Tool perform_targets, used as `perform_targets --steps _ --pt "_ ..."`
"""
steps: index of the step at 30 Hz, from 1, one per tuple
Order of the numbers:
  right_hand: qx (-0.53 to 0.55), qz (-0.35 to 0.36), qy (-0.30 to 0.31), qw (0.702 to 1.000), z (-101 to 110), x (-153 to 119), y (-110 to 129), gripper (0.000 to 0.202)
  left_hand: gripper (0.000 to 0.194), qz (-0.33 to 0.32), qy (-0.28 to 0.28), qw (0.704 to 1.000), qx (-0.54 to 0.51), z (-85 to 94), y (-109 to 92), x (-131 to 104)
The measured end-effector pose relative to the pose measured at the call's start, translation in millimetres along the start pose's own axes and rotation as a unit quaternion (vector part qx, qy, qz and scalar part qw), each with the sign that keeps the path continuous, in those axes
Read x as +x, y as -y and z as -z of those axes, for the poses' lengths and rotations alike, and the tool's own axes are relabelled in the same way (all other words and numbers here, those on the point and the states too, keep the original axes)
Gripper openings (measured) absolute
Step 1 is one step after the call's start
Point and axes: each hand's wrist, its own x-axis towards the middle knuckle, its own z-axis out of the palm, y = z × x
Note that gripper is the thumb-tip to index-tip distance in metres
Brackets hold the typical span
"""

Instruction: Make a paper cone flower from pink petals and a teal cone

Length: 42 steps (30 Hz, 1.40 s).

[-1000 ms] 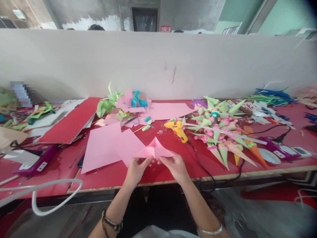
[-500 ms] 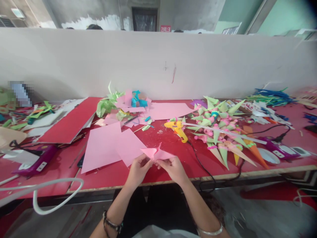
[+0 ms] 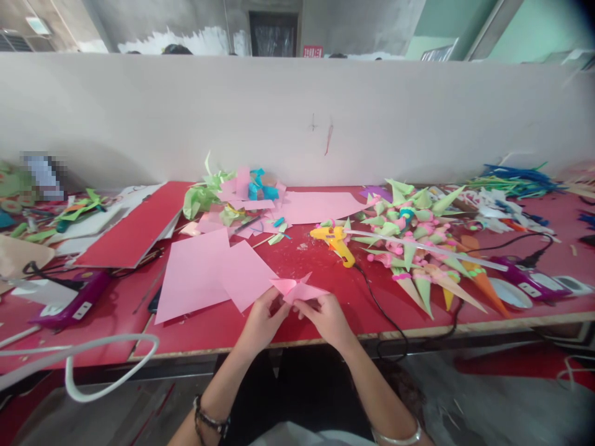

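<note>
Left hand: thumb and fingers pinched on the near left part of the folded pink paper. Right hand: likewise closed on its near right part, fingertips close to those of the left. Folded pink paper held between both hands, above the front part of the red table; one point stands up near its middle, flaps spread to either side. Exact fold lines under the fingers hidden.

Just left of the hands: small pink sheet, overlapping the large pink sheet; both flat. Beyond the hands, slightly right: yellow glue gun on its side, black cord running toward the table's front edge. Clear stick extends rightward from the gun, across the pile of paper cones, mostly green with pink parts.

Farther out: long pink paper near the pale partition; crumpled green paper left of it; red board at left, slanted. Purple power strips at far left and far right.
</note>
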Motion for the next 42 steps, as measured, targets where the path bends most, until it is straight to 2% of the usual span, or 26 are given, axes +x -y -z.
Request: perform_targets --steps 9,13,17,23,26,33,42 --pt "0.012 -0.001 0.025 1.0 2 0 2 0.016 0.015 -0.062 0.014 0.998 -0.003 -1.2 -4 -3" --pt "0.002 0.033 0.067 0.997 3 -1 5 0.013 0.012 -0.041 -0.03 0.999 -0.001 -2.7 -6 -2" --pt "-0.012 0.057 0.093 0.994 2 -2 7 0.012 0.016 -0.031 -0.038 0.999 0.016 -3.1 -10 -2" --pt "-0.033 0.068 0.069 0.995 1 -3 12 0.016 0.014 -0.017 -0.066 0.998 0.003 -2.8 -6 -2" --pt "-0.034 0.049 0.06 0.996 1 -2 10 0.019 0.018 -0.008 -0.077 0.997 -0.015 -2.8 -2 -2" --pt "0.035 0.006 0.013 0.999 2 -1 -5 0.023 0.018 0.021 -0.087 0.996 -0.023 -3.3 -2 -1" --pt "0.101 -0.007 -0.002 0.995 2 1 4 0.015 0.018 0.034 -0.086 0.995 -0.032 -2.9 -2 -1"
